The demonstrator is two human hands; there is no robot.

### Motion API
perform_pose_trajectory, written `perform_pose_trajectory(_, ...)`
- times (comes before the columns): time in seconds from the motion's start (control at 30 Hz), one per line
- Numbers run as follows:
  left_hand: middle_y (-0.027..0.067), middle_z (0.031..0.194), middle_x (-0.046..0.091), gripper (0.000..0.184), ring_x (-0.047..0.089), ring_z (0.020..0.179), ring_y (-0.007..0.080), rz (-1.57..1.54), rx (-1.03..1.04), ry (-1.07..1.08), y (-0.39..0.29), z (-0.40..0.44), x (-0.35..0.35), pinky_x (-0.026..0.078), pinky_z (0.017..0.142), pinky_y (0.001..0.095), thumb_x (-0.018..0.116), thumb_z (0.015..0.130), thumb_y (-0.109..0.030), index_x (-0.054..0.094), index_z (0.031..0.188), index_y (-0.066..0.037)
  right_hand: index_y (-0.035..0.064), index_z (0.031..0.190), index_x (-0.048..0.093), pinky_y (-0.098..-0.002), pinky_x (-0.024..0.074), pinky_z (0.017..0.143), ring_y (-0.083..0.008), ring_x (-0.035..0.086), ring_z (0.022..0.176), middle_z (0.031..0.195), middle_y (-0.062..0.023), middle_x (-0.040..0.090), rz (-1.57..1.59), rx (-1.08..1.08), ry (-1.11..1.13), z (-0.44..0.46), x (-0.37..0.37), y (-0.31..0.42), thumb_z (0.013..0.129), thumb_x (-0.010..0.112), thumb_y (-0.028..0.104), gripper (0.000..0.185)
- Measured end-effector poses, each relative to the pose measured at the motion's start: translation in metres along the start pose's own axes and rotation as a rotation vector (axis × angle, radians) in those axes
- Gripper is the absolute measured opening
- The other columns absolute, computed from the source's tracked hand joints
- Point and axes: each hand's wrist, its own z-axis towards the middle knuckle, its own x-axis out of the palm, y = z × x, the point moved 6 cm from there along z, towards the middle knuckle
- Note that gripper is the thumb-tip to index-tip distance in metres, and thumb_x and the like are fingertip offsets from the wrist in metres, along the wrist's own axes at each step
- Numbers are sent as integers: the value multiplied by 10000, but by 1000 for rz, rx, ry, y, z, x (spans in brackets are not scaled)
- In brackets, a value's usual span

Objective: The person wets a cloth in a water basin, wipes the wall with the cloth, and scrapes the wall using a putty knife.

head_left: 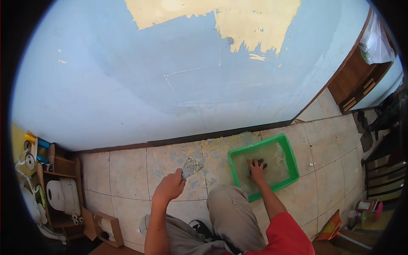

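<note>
My left hand (171,185) is closed around the handle of a paint scraper (193,165). Its flat blade is crusted with bits and points away from me, over the floor by the wall. On the floor to the right sits a green basin (293,159) of cloudy water. My right hand (256,171) reaches into it, fingers curled round a small dark thing (264,164) whose kind I cannot make out. In front stands a light blue wall (161,85), its paint stripped to a cream layer (255,23) near the top.
Paint flakes (204,148) litter the tiles (127,170) along the wall's foot. At left are a wooden shelf (63,165) and an open cardboard box (108,229). An orange dustpan (330,227) lies at lower right. A wooden cabinet (348,83) stands beyond the wall's right edge.
</note>
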Motion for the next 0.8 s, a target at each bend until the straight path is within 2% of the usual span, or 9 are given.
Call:
perform_pose_trajectory(0.07, 232, 759, 658, 218, 669, 591, 341, -50, -71, 17, 1, -9, -7, 513, 581, 453, 551, 936, -180, 448, 986, 6, 235, 1412, 446, -505, 514, 899, -475, 434, 1262, 1380, -199, 445, -65, -42, -83, 7, 21, -11, 671, 828, 227, 834)
perform_pose_trajectory(0.13, 236, 778, 660, 218, 674, 589, 335, -109, -137, 48, -6, -20, -14, 523, 559, 443, 551, 939, -176, 451, 984, 12, 145, 1346, 487, -474, 527, 873, -425, 561, 1127, 1273, -205, 530, 257, 180, 122, 2, 11, -25, 680, 813, 258, 750)
perform_pose_trajectory(0.23, 214, 824, 669, 239, 707, 646, 276, -188, -205, 62, -21, -34, -24, 567, 473, 370, 535, 946, -164, 449, 1030, 42, 74, 1236, 575, -473, 534, 886, -341, 608, 1070, 1171, -166, 603, 259, 336, 292, -23, -45, -28, 742, 796, 250, 569)
perform_pose_trajectory(0.33, 222, 956, 663, 243, 712, 676, 282, -262, -208, 83, -28, -36, -28, 581, 490, 379, 529, 942, -167, 448, 1042, 39, 1, 1050, 647, -467, 535, 840, -368, 650, 976, 1013, -234, 645, 255, 253, 190, -45, -88, -37, 682, 804, 242, 466)
perform_pose_trajectory(0.43, 207, 1054, 642, 256, 715, 701, 285, -223, -178, 89, -48, -51, -59, 589, 494, 380, 533, 938, -176, 445, 1056, 35, -1, 979, 679, -452, 540, 837, -355, 659, 1001, 1006, -224, 677, 68, 105, 15, -42, -94, -58, 671, 809, 244, 414)
perform_pose_trajectory(0.47, 207, 1054, 642, 256, 715, 701, 285, -225, -171, 62, -59, -57, -71, 589, 494, 380, 533, 938, -176, 445, 1056, 35, -1, 979, 679, -452, 540, 837, -355, 659, 1001, 1006, -224, 677, 67, 89, -8, -34, -94, -70, 671, 809, 244, 414)
perform_pose_trajectory(0.53, 190, 1057, 640, 260, 716, 701, 281, -196, -193, 37, -74, -64, -99, 588, 491, 371, 527, 934, -175, 441, 1062, 34, -11, 979, 676, -439, 541, 827, -377, 652, 1011, 1034, -241, 672, 471, 171, 71, -25, -75, -94, 660, 811, 269, 446)
perform_pose_trajectory(0.7, 198, 977, 663, 221, 713, 689, 271, -244, 3, -79, -64, -48, -101, 579, 481, 363, 488, 950, -129, 407, 1072, 37, -42, 1073, 647, -457, 534, 865, -374, 666, 984, 1043, -245, 673, 507, 439, 133, -25, -75, -98, 688, 801, 247, 506)
perform_pose_trajectory(0.8, 215, 913, 670, 214, 714, 686, 265, 12, -103, 75, -38, -51, -71, 586, 499, 361, 497, 946, -139, 422, 1033, 41, -51, 1040, 653, -465, 539, 840, -390, 673, 946, 1005, -242, 681, 491, 512, 119, -37, -87, -87, 714, 772, 238, 451)
